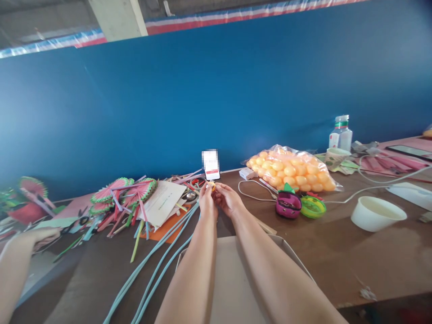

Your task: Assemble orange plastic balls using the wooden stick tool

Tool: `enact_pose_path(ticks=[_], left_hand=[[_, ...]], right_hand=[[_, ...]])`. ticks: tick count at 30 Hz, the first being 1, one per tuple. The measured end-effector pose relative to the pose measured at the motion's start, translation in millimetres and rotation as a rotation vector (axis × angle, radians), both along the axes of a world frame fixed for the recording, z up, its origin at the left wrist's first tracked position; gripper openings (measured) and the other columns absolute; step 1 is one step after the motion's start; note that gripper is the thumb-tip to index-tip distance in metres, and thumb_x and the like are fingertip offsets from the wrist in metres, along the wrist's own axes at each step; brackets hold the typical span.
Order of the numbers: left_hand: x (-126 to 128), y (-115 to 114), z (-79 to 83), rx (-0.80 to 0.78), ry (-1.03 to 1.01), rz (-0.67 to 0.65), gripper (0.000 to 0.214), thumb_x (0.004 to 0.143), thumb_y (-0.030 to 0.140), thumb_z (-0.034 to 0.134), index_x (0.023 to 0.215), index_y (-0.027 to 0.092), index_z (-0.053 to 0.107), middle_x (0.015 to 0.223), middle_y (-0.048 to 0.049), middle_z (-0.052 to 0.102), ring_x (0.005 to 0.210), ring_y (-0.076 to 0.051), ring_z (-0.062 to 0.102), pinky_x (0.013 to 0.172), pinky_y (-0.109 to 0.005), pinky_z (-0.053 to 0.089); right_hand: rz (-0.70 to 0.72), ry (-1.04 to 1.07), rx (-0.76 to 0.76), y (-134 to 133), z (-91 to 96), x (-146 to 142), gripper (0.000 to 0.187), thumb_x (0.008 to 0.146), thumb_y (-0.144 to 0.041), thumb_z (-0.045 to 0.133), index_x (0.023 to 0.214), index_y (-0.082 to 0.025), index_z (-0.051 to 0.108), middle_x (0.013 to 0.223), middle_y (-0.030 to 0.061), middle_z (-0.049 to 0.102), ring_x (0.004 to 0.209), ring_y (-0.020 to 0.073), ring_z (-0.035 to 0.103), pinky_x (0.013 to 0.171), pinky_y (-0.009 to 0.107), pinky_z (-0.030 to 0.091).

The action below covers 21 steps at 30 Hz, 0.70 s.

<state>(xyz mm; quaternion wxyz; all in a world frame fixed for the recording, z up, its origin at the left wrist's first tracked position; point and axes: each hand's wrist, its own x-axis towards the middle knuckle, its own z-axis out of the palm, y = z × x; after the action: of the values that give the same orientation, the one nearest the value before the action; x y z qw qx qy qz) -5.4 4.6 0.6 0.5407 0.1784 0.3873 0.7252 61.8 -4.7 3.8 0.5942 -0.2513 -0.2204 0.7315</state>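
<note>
My left hand (207, 201) and my right hand (228, 198) meet in front of the blue wall, their fingers closed around a small orange-yellow round piece (212, 184). It is too small to tell exactly what it is. Just behind them a phone (212, 173) with a lit screen stands upright. Beneath my forearms lies a shallow cardboard tray (227, 270). To the right, a clear plastic bag (290, 171) is full of orange balls.
At left, another person's hand (45, 237) is near black-handled scissors (80, 221). Watermelon-patterned paper fans (116, 191), sheets (164, 202) and light-blue tubes (158, 256) lie nearer. On the right are a purple container (288, 208), a green one (313, 208), a white tub (376, 218) and bottles (340, 135).
</note>
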Motion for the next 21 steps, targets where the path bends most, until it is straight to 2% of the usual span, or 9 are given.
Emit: enact_pose_path(ticks=[6,13,21], left_hand=[[0.3,1.1,-1.5,0.042,0.063,0.023,0.031,0.079,0.022,0.067,0.109,0.017,0.066,0.092,-0.0056,0.069,0.069,-0.012,0.063,0.064,-0.023,0.049],[0.4,2.6,-4.4,0.089,0.113,0.034,0.032,0.078,0.021,0.067,0.110,0.017,0.069,0.099,-0.0073,0.069,0.078,-0.013,0.064,0.071,-0.024,0.050],[-0.2,2.5,-5.5,0.105,0.174,0.030,0.038,0.077,0.024,0.069,0.115,0.018,0.069,0.097,-0.0068,0.069,0.079,-0.015,0.065,0.074,-0.026,0.050]], right_hand=[[-0.016,-0.007,0.011,1.5,-2.0,2.0,0.020,0.068,-0.021,0.079,0.077,-0.017,0.061,0.061,-0.0037,0.061,0.046,0.0044,0.048,0.040,0.013,0.037],[0.061,0.061,0.043,4.4,-6.6,4.4,0.025,0.064,-0.021,0.082,0.077,-0.017,0.061,0.061,-0.0047,0.060,0.046,0.0033,0.047,0.040,0.011,0.036],[0.062,0.054,0.012,4.3,-5.1,4.3,0.019,0.069,-0.020,0.078,0.078,-0.016,0.063,0.060,-0.0045,0.058,0.045,0.0024,0.044,0.040,0.011,0.034]])
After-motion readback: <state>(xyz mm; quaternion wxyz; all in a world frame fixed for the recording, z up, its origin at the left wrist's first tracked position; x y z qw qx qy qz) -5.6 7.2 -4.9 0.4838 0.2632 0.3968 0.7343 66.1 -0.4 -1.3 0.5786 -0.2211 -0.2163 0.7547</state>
